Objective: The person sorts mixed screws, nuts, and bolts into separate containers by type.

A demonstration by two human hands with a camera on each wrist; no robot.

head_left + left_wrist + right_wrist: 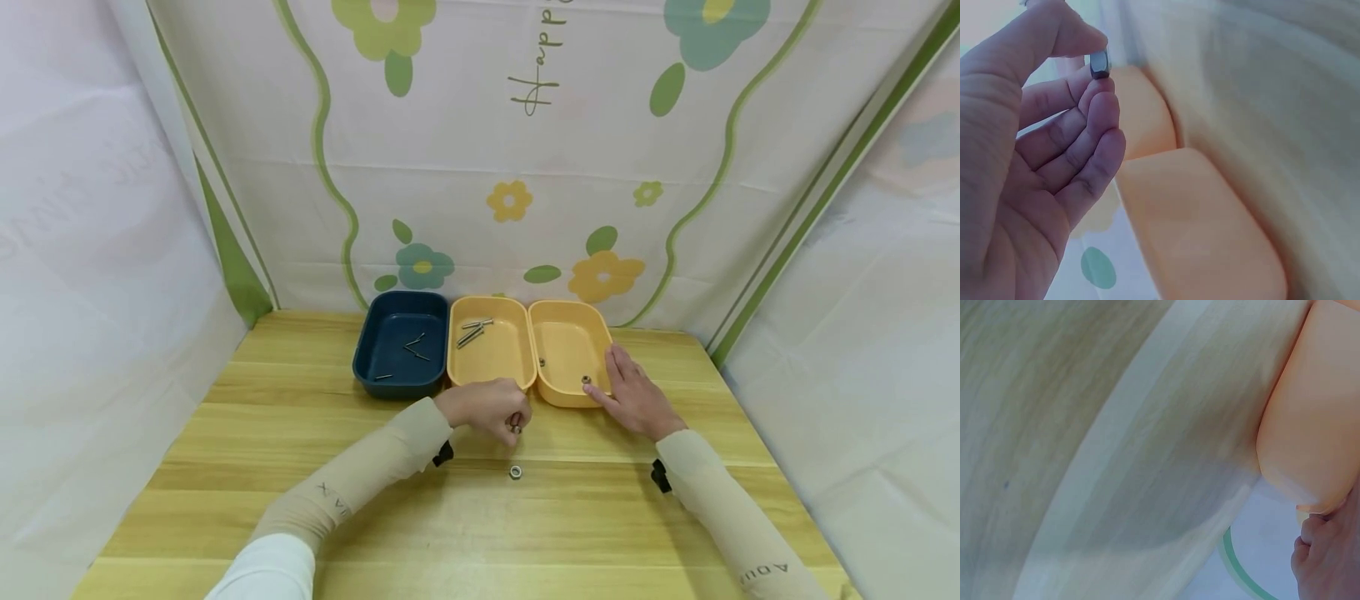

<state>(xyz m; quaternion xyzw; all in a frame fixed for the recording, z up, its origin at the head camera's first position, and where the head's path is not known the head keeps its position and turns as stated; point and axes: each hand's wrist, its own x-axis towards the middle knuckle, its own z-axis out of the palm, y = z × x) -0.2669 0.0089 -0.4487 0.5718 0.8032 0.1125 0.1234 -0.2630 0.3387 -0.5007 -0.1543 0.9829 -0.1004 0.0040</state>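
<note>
My left hand is over the table just in front of the middle yellow bin. Between its thumb and index finger it pinches a small metal nut, well off the bins in the left wrist view. My right hand rests against the front right corner of the right yellow bin, thumb at the front rim and fingers along the side. Inside that bin lie two nuts, one nut by the thumb and another nut at the left wall. A loose nut lies on the table.
Long bolts lie in the middle bin. To its left, a dark blue bin holds several thin screws. The three bins stand side by side on the wooden table, before a flowered cloth backdrop.
</note>
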